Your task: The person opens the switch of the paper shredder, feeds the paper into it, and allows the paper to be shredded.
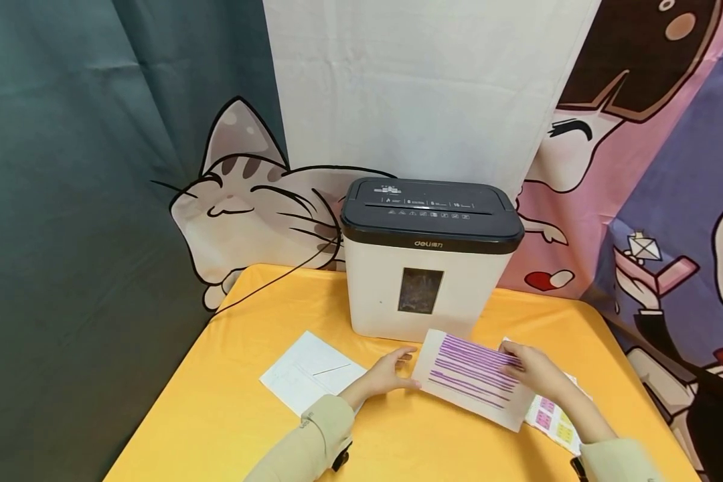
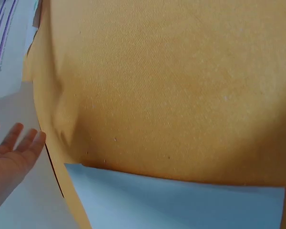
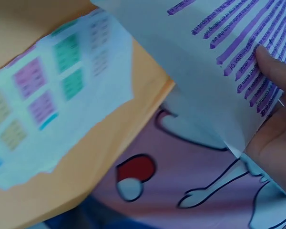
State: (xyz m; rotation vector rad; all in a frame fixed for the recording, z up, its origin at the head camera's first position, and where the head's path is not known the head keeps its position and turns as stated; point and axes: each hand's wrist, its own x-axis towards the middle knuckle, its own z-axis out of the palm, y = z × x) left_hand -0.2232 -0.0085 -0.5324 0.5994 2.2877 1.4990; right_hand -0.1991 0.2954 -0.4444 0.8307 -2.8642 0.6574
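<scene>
My right hand (image 1: pixel 536 371) pinches a sheet of paper with purple-highlighted lines of print (image 1: pixel 476 375) by its right side, thumb on the printed face. In the right wrist view the thumb lies across the purple lines (image 3: pixel 238 57). My left hand (image 1: pixel 388 373) is at the sheet's left edge with fingers spread and thumb tip right at the edge; the left wrist view shows its fingers loosely extended. Behind the sheet stands a white paper shredder (image 1: pixel 367 294) with a black top and a narrow slot.
White paper (image 1: pixel 304 368) lies flat on the yellow table (image 1: pixel 205 402) at left. A torn-edged sheet with colored squares (image 3: pixel 38 86) lies under my right hand. A black cord (image 1: pixel 265 280) runs left from the shredder. Printed cloth (image 1: pixel 410 87) hangs behind.
</scene>
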